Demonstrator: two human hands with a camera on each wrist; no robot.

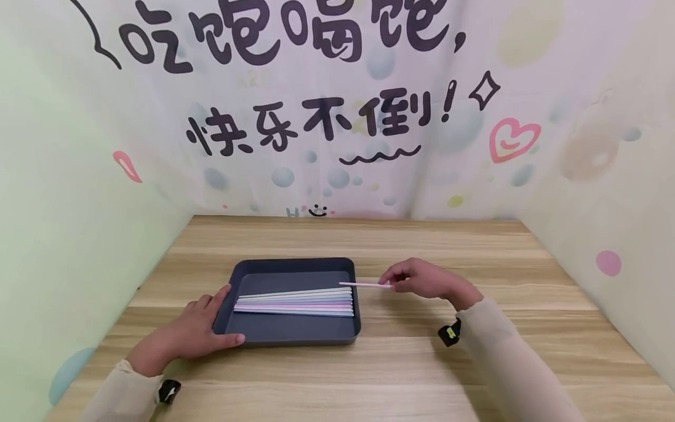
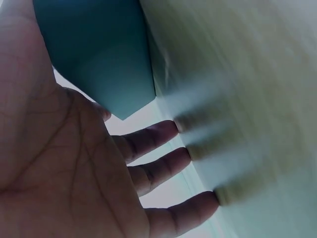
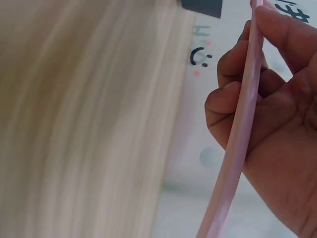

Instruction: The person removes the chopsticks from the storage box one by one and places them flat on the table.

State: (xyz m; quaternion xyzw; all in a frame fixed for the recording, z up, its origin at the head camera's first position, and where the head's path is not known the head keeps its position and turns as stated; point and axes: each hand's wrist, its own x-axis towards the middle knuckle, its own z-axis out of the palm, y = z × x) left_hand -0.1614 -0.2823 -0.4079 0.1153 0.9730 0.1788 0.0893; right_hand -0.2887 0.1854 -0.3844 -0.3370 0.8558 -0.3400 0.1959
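Note:
A dark grey tray [image 1: 295, 332] lies on the table with a row of pastel chopsticks [image 1: 295, 302] in it, white, blue and pink, side by side. My left hand [image 1: 187, 330] rests at the tray's left end, thumb along the near rim and index finger against the left side. In the left wrist view its other fingers [image 2: 171, 213] stretch out beside the tray corner [image 2: 106, 74]. To the right of the tray, my right hand [image 1: 422, 278] pinches a pink chopstick [image 1: 364, 285] between thumb and fingers. One end of it reaches over the tray's right rim; it runs past the palm in the right wrist view.
The wooden table [image 1: 379, 375] extends around the tray on all sides. A printed cloth [image 1: 316, 176] with large black characters hangs behind the table's back edge. Pale walls [image 1: 622, 193] close it in at left and right.

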